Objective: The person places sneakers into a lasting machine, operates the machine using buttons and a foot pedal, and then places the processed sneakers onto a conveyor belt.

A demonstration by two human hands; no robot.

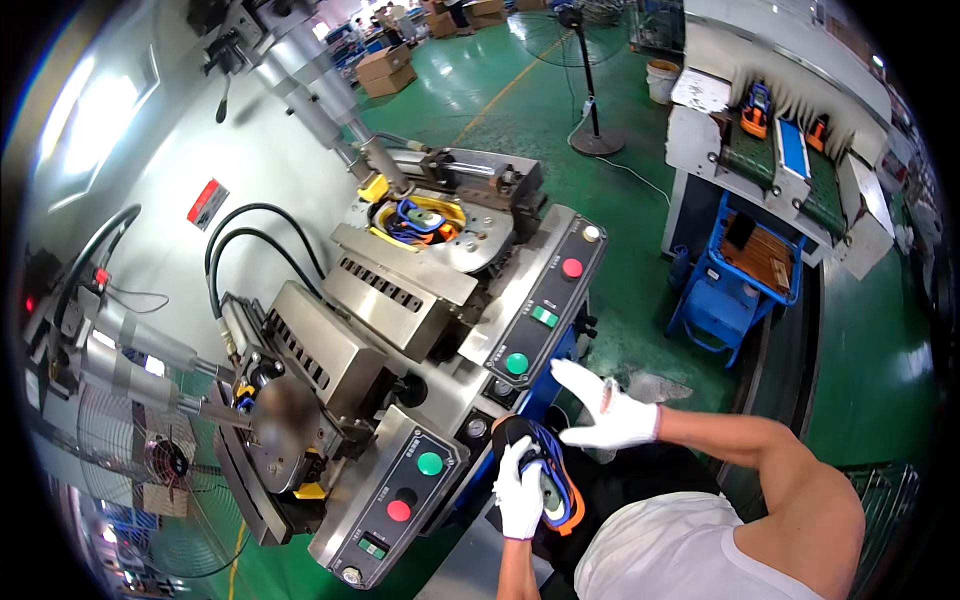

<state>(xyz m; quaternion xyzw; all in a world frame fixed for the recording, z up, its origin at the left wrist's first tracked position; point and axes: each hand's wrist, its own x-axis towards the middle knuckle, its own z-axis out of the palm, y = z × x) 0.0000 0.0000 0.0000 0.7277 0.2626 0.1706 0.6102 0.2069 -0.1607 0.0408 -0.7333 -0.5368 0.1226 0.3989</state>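
Note:
In my lap area sits a blue, black and orange sports shoe [568, 503]. My left hand [518, 492], in a white glove, is closed on the shoe's left side. To the right of the shoe, my right hand [612, 415], also in a white glove, is open with thumb and fingers apart; nothing is in it. A metal pressing machine [400, 300] stands in front of me. Another blue and orange shoe [425, 222] sits in its far station, ringed by a yellow part. The near station [285, 430] is partly blurred, so its contents are hard to make out.
Two control panels with red and green buttons [545, 290] [400, 500] face me. At the right, a conveyor [745, 160] carries more shoes, with a blue cart [725, 300] below. A standing fan [598, 140] and cardboard boxes [385, 70] are farther back on the green floor.

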